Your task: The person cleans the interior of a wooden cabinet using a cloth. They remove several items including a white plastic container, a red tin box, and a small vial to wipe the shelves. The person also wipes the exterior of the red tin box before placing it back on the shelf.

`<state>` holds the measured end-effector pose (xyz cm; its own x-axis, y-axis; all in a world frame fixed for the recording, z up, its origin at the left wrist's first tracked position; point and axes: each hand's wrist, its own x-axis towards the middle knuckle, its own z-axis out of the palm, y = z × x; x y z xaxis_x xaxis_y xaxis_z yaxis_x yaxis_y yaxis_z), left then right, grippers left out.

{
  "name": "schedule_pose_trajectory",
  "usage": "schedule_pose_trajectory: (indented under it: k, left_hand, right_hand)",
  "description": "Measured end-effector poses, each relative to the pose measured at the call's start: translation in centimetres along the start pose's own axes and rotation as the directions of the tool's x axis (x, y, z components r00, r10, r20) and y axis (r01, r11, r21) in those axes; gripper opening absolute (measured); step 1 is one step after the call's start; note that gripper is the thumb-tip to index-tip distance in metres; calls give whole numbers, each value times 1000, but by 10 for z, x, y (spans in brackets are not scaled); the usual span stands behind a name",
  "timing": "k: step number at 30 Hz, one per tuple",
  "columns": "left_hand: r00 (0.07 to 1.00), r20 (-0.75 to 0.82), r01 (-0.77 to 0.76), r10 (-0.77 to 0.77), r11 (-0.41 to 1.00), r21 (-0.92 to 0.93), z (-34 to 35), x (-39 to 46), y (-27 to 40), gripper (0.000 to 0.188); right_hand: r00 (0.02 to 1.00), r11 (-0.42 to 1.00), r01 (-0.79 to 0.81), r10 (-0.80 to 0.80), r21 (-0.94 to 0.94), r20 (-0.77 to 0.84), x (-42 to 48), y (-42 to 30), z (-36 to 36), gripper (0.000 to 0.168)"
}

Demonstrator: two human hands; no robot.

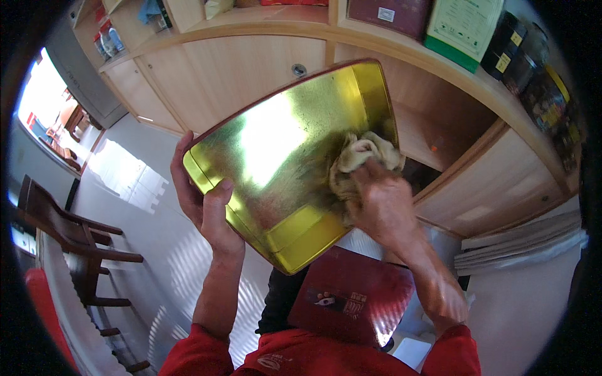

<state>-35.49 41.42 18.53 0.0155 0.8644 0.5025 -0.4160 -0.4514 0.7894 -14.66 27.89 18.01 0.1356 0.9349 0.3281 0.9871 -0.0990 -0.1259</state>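
Note:
My left hand (pixel 214 211) grips the left rim of a shallow rectangular metal tin lid (pixel 296 155), its thumb over the edge. The lid's shiny gold inside faces me, tilted, with a bright reflection across it. In my right hand (pixel 385 202) is a bunched beige cloth (pixel 364 160), pressed against the lid's inside near its right edge. The hand is slightly blurred. Below, in front of my body, a dark red box or tin (pixel 350 296) with printed writing and a picture lies over my lap area. How it is supported is hidden.
A curved wooden cabinet (pixel 244 80) runs ahead, with one compartment (pixel 447 122) uncovered at right. On its top stand a green-and-white box (pixel 463 33), dark jars (pixel 503 47) and a maroon box (pixel 390 16). Wooden chairs (pixel 70 225) stand at left; a curtain (pixel 522 244) hangs at right.

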Motion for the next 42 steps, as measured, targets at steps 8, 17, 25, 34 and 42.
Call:
schedule_pose_trajectory:
  k: [8, 17, 25, 34, 42]
  left_hand:
    - [996, 80, 24, -32, 995, 99, 7, 5, -7, 77]
    - [977, 126, 184, -172, 979, -89, -6, -2, -28, 61]
    - [916, 107, 398, -386, 907, -140, 23, -25, -51, 61]
    - [781, 76, 614, -620, 740, -275, 57, -40, -63, 70]
    - [642, 304, 759, -704, 524, -388, 75, -60, -42, 68]
  right_hand:
    - [948, 605, 121, -306, 787, 90, 4, -65, 17, 51]
    - [978, 908, -145, 192, 394, -82, 25, 37, -16, 33]
    - [977, 725, 49, -178, 687, 117, 16, -44, 0, 56]
    - [998, 931, 20, 6, 365, -70, -80, -19, -74, 67]
    - [997, 916, -80, 73, 394, 32, -82, 27, -84, 58]
